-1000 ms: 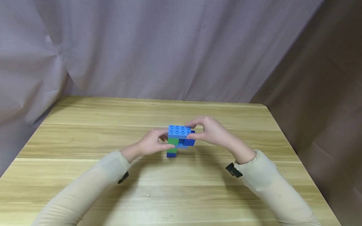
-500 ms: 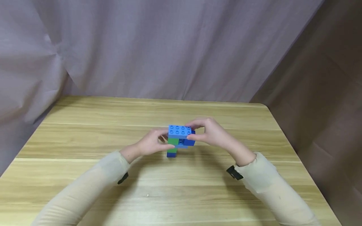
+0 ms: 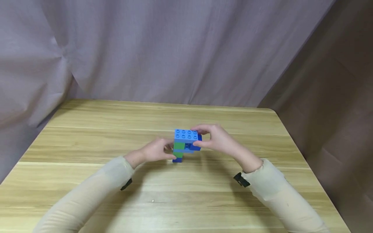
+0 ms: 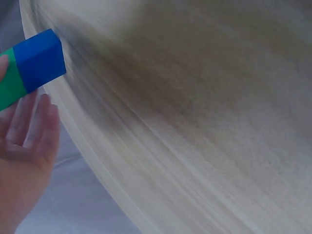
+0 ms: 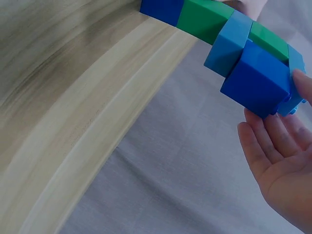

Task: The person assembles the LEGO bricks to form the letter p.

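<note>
A structure of toy building bricks stands near the middle of the table: a dark blue brick [image 3: 177, 160] at the bottom, green bricks [image 5: 205, 19] and a light blue brick [image 5: 229, 43] above. A light blue brick with studs [image 3: 186, 134] tops it. Under the top brick's right end sits another dark blue brick [image 5: 257, 80]. My right hand [image 3: 220, 139] pinches the top brick's right end between thumb and fingers. At the lower left, my left hand [image 3: 155, 150] grips the column, its thumb by the lower green and dark blue bricks; its fingertips are partly hidden behind.
The wooden table [image 3: 116, 116] has a grey curtain [image 3: 163, 51] behind it and a darker brown curtain [image 3: 329, 106] along its right side. A tiny pale speck [image 3: 152, 201] lies on the tabletop near the front.
My left hand has slid down the column, its thumb now lower, near the bottom brick. The right hand has dipped slightly, still pinching the top brick. The bricks look almost unmoved.
</note>
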Available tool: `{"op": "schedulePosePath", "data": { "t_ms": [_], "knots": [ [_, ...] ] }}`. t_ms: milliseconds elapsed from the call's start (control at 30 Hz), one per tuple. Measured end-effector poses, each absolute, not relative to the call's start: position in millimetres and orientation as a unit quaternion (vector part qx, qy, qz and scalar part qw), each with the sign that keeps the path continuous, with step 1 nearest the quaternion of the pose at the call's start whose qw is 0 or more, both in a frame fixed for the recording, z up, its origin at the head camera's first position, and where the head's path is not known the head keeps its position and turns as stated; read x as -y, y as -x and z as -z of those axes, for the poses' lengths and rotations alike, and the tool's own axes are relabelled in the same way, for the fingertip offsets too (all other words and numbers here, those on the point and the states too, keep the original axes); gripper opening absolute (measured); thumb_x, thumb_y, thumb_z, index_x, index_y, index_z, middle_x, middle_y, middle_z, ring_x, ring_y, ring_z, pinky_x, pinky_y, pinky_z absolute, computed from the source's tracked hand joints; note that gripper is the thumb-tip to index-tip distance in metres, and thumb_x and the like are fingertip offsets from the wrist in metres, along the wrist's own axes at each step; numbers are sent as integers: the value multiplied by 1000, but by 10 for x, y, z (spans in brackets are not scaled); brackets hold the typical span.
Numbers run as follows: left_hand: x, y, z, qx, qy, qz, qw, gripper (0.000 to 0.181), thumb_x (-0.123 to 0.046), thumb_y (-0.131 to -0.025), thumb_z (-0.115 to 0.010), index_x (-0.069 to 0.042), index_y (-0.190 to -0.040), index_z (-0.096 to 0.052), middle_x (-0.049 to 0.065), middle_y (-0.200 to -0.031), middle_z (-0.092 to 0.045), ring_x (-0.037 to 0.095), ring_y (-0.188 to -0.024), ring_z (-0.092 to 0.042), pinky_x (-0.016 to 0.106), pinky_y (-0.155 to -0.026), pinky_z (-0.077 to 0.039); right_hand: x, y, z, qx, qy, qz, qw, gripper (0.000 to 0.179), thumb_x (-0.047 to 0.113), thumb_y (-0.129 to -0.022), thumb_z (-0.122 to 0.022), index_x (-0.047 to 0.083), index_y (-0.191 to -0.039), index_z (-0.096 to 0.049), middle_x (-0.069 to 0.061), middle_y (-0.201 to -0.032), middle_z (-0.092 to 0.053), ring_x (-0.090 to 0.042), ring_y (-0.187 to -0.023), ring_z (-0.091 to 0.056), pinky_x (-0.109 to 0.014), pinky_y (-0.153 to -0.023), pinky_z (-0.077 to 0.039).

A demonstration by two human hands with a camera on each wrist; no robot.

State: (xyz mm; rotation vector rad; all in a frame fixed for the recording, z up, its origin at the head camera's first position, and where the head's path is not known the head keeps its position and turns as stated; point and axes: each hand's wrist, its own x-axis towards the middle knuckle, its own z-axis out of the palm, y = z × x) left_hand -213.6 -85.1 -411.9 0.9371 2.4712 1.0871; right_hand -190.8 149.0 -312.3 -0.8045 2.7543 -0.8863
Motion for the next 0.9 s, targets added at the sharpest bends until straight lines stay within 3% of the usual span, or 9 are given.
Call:
{"op": "schedulePosePath", "data": {
  "t_ms": [267, 667, 900],
  "knots": [
    [863, 2146, 4186, -868, -325, -344, 152, 37, -22, -82, -71, -5, -114, -63, 10, -111, -68, 22, -104, -64, 35, -95, -51, -1470, 1924, 3108, -921, 253, 285, 78, 45, 19, -81, -73, 6, -122, -60, -11, -111, -68, -25, -105, -62, -46, -94, -49],
    [881, 2135, 4205, -870, -332, -342, 130, 30, -20, -82, -71, -4, -107, -65, 10, -102, -70, 18, -92, -67, 29, -85, -55, -1460, 1948, 3124, -917, 257, 296, 77, 45, 18, -81, -73, 5, -122, -59, -12, -112, -67, -25, -105, -62, -46, -93, -50],
    [889, 2112, 4160, -856, -321, -379, 142, 31, -18, -87, -66, -1, -112, -61, 11, -106, -68, 21, -97, -66, 28, -87, -54, -1489, 2032, 3090, -911, 237, 329, 70, 45, 18, -82, -72, 4, -124, -58, -13, -108, -68, -26, -102, -63, -45, -92, -51]
  ]
}}
